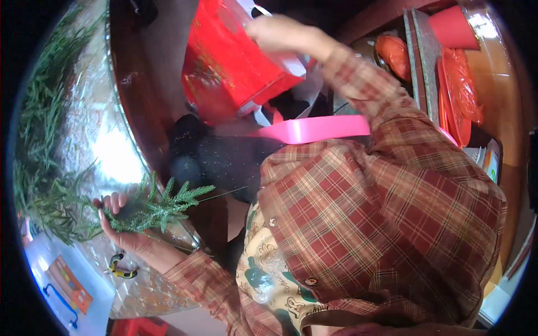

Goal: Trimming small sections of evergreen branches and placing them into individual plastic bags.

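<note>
The left hand holds green sprigs at the worktop's edge, near a yellow-black tool, the blurred right hand at a red bag.

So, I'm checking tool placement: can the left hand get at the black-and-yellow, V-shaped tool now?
Probably yes: the tool lies uncovered nearby, though the left hand may first need to release its green, needle-leaved sprig.

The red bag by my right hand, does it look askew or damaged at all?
The red bag looks askew: its edges run diagonally across the picture, though the wide lens may exaggerate that. Your right hand is at its top, too blurred to show the grip. I see no clear tear or spill.
</note>
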The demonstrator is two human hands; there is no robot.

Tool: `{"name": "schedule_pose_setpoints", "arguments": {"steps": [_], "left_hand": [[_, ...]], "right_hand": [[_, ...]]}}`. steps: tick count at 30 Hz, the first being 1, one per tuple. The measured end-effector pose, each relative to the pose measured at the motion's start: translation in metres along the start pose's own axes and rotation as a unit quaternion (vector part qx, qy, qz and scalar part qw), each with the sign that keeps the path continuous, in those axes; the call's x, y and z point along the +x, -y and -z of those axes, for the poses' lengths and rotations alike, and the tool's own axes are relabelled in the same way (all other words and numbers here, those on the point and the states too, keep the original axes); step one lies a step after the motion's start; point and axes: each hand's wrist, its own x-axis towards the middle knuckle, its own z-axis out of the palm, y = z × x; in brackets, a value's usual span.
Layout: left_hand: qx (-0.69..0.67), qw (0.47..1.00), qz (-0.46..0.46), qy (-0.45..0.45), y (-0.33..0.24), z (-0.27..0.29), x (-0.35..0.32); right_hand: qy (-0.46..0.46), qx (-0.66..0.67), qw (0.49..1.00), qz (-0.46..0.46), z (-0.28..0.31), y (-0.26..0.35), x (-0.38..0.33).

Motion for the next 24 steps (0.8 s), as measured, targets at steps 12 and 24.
{"name": "schedule_pose_setpoints", "arguments": {"steps": [12, 24], "left_hand": [[0.005, 1.000, -0.002, -0.003, 0.006, 0.019, 0.018], [0.089, 0.994, -0.052, -0.033, -0.001, 0.009, 0.010]], "right_hand": [[-0.049, 0.062, 0.809, -0.582, -0.171, -0.156, -0.166], [0.152, 0.286, 0.928, -0.182, -0.268, -0.160, -0.165]]}}
